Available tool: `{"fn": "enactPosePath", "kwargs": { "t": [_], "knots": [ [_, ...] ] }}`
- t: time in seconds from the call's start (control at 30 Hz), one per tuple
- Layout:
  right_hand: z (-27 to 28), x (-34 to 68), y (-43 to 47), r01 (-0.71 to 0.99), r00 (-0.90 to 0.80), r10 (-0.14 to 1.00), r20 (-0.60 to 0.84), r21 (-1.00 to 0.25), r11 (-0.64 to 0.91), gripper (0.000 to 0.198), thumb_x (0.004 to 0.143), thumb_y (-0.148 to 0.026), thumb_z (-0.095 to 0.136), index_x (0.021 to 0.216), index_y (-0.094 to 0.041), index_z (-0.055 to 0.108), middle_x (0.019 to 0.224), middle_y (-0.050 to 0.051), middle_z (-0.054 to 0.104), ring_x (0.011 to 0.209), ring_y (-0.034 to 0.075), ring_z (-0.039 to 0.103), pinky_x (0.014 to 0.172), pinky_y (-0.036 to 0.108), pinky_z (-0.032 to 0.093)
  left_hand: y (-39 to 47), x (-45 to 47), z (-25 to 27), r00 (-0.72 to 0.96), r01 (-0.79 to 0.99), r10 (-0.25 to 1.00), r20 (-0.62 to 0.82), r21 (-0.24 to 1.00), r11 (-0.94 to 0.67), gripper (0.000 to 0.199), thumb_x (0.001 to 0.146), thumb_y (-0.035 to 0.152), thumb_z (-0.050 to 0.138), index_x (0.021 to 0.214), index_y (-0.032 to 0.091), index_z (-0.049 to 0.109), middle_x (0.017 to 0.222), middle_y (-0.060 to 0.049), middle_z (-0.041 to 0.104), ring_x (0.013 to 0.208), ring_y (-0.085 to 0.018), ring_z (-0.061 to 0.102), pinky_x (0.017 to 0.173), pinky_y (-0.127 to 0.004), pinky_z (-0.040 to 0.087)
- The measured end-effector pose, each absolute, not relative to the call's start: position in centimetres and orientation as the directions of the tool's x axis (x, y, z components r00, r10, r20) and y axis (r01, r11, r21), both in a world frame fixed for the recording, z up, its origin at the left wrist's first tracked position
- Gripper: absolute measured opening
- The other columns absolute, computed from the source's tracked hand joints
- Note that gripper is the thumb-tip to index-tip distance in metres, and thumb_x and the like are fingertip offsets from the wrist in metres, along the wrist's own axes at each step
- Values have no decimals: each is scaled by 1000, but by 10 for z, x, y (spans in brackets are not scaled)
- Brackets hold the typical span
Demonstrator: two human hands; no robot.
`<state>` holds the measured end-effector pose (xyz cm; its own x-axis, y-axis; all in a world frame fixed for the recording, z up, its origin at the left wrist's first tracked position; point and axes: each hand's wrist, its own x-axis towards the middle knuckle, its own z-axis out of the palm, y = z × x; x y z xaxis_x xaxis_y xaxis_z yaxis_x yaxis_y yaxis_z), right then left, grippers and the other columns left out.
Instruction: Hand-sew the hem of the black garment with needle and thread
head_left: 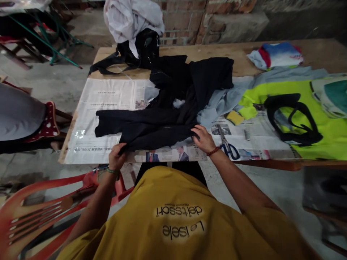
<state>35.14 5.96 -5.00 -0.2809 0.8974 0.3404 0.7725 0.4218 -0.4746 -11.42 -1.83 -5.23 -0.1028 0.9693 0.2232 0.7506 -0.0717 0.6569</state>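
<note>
Currently pinching the near hem of the black garment [162, 122] with the left hand [117, 156], fingers closed on the cloth at lower centre of the frame, close to the table edge

Pressing flat on the same garment with the right hand [204, 139], fingers spread and together on the fabric, not clamped, just right of centre

Garment lying crumpled across the newspaper [105, 104] at centre frame, upper part bunched and overlapping a pale blue cloth [225, 101] to its right

Blue-handled scissors [229, 148] resting on the paper just beside the right wrist, blades pointing up-frame

Further right: a neon yellow vest [320, 119] with a black strap [292, 119] on top; folded coloured cloth [275, 54] at upper right; black bag [143, 50] under a white cloth [130, 18] at upper centre; red plastic chair [40, 209] at lower left

Likely faults, judged from this layout:
- Newspaper dragged or torn if the garment is pulled toward the table edge, since paper lies loose beneath
- Pale blue cloth carried along, being tucked under the bunched upper part
- Scissors knocked off the near edge by a sweep of the right forearm
- Hem slipping off the edge if the left pinch loosens
</note>
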Motion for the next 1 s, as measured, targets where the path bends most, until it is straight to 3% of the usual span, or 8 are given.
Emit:
{"fn": "enactPosePath", "kwargs": {
  "t": [0.1,0.2,0.37,0.5,0.63,0.83,1.0],
  "knots": [
    [-49,346,54,778,-254,909,332,-489,396,34,85,-25,59,118,-25,69,134,11,55,116,27,59,101,46,54,-20,-117,-54,-142,701,962,234,710,-69,42,71,24,55,111,20,67,113,-8,70,109,-24,65,100,-38,52],
    [-49,339,52,767,-252,905,342,-500,402,25,87,-29,59,107,-26,74,132,10,55,107,25,61,93,44,56,-19,-118,-53,-145,637,960,241,765,-96,36,71,25,56,104,19,69,112,-9,71,110,-25,64,103,-39,51],
    [-44,329,56,737,-143,893,426,-557,384,20,87,-32,58,93,-25,76,119,9,62,101,22,63,93,43,55,-14,-118,-48,-190,544,960,208,836,-73,28,73,29,57,95,19,71,109,-9,72,107,-24,66,102,-39,52],
    [-34,334,55,678,-25,915,402,-666,311,22,86,-35,56,89,-24,75,103,8,67,95,22,65,89,42,56,-17,-119,-41,-233,453,952,197,889,-73,23,75,29,56,90,19,71,107,-8,74,105,-23,67,100,-40,53],
    [-35,344,52,590,22,970,242,-786,183,23,81,-39,57,86,-22,73,97,6,69,71,17,63,69,35,57,-24,-119,-39,-70,481,975,210,863,-152,21,78,23,54,87,20,73,105,-8,76,107,-22,68,101,-40,53],
    [-47,347,55,603,56,987,149,-793,85,19,76,-33,55,80,-23,70,89,4,68,73,17,63,70,34,56,-24,-118,-46,68,586,988,138,796,-152,21,79,16,54,83,22,73,101,-7,77,99,-20,71,97,-39,55],
    [-50,345,55,648,6,980,200,-747,148,16,72,-35,61,79,-23,71,83,4,65,74,18,60,72,35,53,-22,-117,-42,113,571,987,116,805,-160,14,79,21,59,82,21,72,101,-9,76,101,-22,69,98,-39,53]
  ]
}}
